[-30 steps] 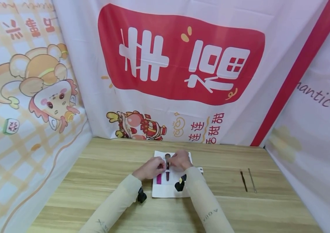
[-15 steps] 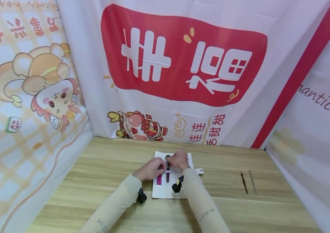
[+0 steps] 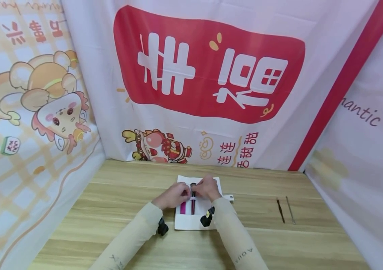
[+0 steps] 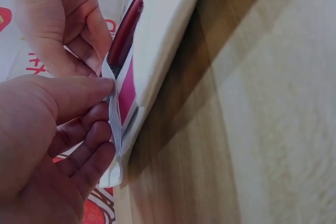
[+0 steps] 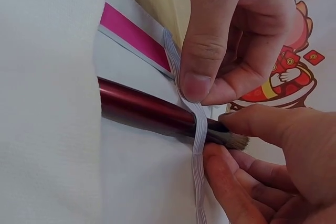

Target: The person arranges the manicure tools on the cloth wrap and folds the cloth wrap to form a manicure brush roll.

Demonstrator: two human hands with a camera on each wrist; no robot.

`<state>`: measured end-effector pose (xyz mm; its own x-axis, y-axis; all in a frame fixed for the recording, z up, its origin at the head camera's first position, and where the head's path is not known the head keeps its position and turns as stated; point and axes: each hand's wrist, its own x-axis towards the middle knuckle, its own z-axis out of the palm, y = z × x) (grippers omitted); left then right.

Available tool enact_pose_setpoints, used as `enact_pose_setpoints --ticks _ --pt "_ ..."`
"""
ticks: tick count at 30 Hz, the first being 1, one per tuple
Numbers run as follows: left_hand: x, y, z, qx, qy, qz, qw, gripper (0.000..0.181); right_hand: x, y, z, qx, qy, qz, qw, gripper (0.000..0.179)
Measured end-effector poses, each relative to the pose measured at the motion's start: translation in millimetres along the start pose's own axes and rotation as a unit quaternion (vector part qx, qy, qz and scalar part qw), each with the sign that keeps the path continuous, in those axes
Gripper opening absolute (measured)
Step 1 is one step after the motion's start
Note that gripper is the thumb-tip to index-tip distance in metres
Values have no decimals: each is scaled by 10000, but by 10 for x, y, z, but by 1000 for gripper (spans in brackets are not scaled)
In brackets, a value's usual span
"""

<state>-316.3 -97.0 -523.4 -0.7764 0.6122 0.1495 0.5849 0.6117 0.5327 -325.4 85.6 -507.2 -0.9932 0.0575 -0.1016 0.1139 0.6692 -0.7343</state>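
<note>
A makeup brush (image 5: 147, 107) with a dark red handle lies lengthwise on an open white brush roll (image 3: 195, 224). Its handle runs beneath a white elastic band (image 5: 199, 129), and its lower end is hidden behind the white pocket flap (image 5: 50, 103). With thumb and fingers my left hand (image 3: 174, 195) pinches the band, left of the brush. My right hand (image 3: 208, 188) holds the brush near its bristles, thumb on one side and fingers on the other. In the left wrist view, the red handle (image 4: 123, 34) shows between band and flap.
Beside the brush, a magenta strip (image 5: 134, 36) also passes under the band. Two slim tools, a dark one (image 3: 281, 210) and a metal one (image 3: 290, 210), lie on the wooden table (image 3: 137, 170) to the right. A white strap (image 3: 228, 197) sticks out from the roll's right side.
The brush has slid toward me beneath the band, its handle end now at the pocket edge. My right hand has moved slightly with it; my left hand stays at the band.
</note>
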Motion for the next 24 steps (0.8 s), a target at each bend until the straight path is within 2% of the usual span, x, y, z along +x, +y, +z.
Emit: enact_pose_setpoints --ticks 9,14,19,24 --pt "-5 13 1 -46 7 -59 10000 9 -15 1 -14 36 -313 120 9994 19" --pt "4 13 16 -120 -73 -159 9998 8 -53 9 -101 -224 -417 -41 9989 20" --pt "31 73 -27 -240 -147 -237 9993 5 -88 36 -374 -660 -481 -463 9956 24" --pt "85 147 -35 -190 -160 -129 9996 6 -115 189 -799 -948 -497 -800 9910 19"
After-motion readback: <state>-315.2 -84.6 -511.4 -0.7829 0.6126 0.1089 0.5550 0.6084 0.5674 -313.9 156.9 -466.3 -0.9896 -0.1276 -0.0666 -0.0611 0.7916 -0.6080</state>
